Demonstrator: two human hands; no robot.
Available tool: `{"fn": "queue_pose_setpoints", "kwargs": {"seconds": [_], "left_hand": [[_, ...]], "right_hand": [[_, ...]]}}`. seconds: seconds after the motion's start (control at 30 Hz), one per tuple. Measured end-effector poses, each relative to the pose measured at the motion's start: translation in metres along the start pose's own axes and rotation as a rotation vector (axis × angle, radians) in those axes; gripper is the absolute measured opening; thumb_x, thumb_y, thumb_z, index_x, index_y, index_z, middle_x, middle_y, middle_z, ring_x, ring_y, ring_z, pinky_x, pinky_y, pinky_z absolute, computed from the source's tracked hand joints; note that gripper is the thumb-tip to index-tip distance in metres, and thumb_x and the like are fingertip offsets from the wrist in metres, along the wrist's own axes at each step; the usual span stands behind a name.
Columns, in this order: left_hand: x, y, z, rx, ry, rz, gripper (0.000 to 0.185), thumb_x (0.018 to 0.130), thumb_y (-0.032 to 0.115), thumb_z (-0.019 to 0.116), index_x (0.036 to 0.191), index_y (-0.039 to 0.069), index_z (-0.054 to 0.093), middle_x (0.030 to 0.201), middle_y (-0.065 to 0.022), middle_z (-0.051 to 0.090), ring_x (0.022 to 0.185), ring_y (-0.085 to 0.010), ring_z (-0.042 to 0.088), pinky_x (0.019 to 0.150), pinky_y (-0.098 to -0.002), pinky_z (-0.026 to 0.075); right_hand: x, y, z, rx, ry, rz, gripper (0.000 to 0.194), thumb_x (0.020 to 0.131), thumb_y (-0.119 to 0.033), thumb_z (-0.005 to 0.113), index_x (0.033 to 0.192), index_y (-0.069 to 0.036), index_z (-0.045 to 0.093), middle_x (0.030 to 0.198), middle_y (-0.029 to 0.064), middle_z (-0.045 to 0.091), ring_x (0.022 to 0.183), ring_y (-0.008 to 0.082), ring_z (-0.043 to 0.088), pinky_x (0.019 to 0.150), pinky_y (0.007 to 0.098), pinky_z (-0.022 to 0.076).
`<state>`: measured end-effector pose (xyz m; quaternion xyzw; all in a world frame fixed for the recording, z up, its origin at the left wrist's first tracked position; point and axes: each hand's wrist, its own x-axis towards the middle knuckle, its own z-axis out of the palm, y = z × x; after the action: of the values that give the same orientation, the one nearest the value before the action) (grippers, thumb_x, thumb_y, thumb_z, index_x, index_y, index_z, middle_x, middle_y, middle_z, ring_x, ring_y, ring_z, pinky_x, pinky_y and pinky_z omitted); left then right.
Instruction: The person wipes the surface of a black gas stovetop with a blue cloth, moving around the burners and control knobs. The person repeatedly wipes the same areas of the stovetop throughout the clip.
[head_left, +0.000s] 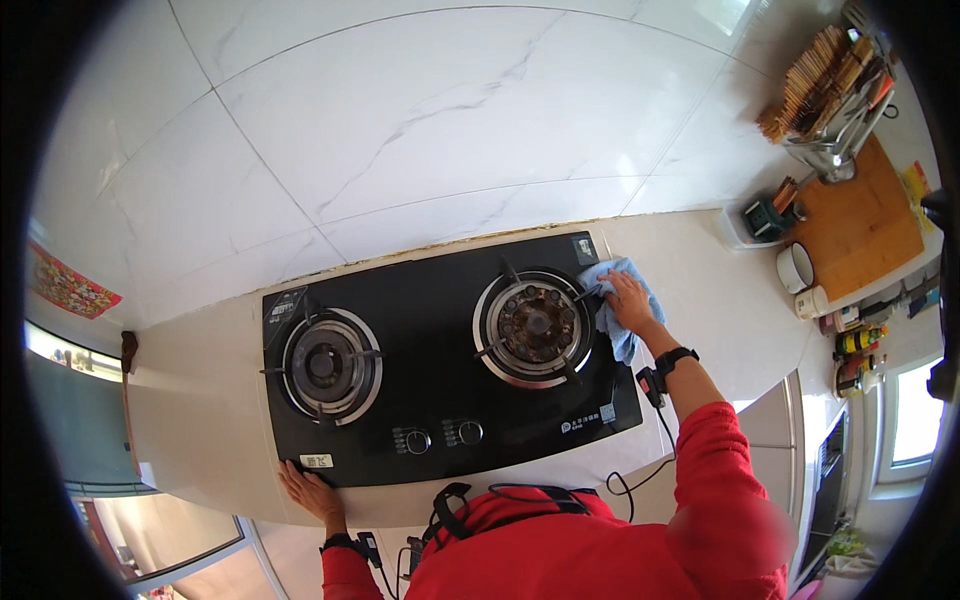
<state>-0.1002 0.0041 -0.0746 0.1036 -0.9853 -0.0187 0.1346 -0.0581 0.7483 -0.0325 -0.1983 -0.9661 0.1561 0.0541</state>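
My right hand presses a light blue cloth against the right edge of a black glass gas cooktop. Its fingertips lie close to a pan support prong of the right burner, whose burner head looks brown and stained. My left hand rests at the cooktop's front left corner, fingers extended, holding nothing. The left burner has a dark head inside a shiny metal ring. Two control knobs sit along the front.
The pale countertop meets a marbled tile wall behind. To the right are a wooden board, a white enamel mug, a utensil holder and several bottles. A black cable hangs from my right wrist.
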Motion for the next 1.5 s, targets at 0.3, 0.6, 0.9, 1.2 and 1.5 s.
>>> {"fn": "queue_pose_setpoints", "kwargs": {"seconds": [0.3,0.6,0.9,1.2,1.5], "left_hand": [[0.0,0.001,-0.006,-0.059,0.005,0.028,0.048,0.102,0.023,0.034,0.148,0.009,0.036,0.156,-0.01,0.033,0.147,-0.0317,0.025,0.119,-0.0468,0.019],[0.002,0.002,-0.005,-0.045,-0.023,-0.005,0.048,0.102,0.024,0.033,0.148,0.009,0.035,0.156,-0.0103,0.033,0.147,-0.0312,0.025,0.119,-0.0462,0.019],[0.001,0.003,-0.005,-0.072,0.013,-0.002,0.047,0.1,0.02,0.038,0.145,0.008,0.038,0.156,-0.0107,0.034,0.146,-0.0322,0.026,0.118,-0.0466,0.02],[0.003,0.002,0.005,-0.057,-0.017,-0.071,0.049,0.097,0.02,0.043,0.145,0.009,0.041,0.156,-0.0088,0.034,0.146,-0.0314,0.026,0.118,-0.0462,0.02],[0.002,0.011,-0.006,-0.061,0.014,-0.047,0.053,0.093,0.017,0.052,0.143,0.007,0.042,0.155,-0.0085,0.035,0.145,-0.0338,0.027,0.119,-0.0473,0.018]], "right_hand": [[0.071,-0.02,-0.012,0.037,-0.094,-0.19,0.045,0.093,-0.016,0.059,0.135,-0.03,0.053,0.149,0.0061,0.045,0.136,0.037,0.041,0.112,0.0481,0.0338],[0.042,-0.029,-0.019,-0.066,-0.15,-0.056,0.053,0.091,-0.012,0.06,0.138,-0.032,0.05,0.155,0.0026,0.037,0.141,0.0325,0.034,0.115,0.0475,0.0298],[-0.021,-0.023,-0.011,-0.114,-0.07,0.018,0.054,0.089,-0.014,0.063,0.14,-0.029,0.049,0.151,0.0063,0.042,0.14,0.0329,0.036,0.114,0.0517,0.0295],[-0.108,-0.038,0.001,-0.119,-0.012,0.181,0.053,0.091,-0.024,0.06,0.142,-0.03,0.047,0.152,0.0051,0.042,0.142,0.0309,0.033,0.114,0.0535,0.0258],[-0.187,-0.069,0.016,-0.166,0.029,0.275,0.052,0.091,-0.021,0.058,0.141,-0.029,0.047,0.154,0.0046,0.039,0.143,0.0318,0.031,0.115,0.0561,0.0233]]}}
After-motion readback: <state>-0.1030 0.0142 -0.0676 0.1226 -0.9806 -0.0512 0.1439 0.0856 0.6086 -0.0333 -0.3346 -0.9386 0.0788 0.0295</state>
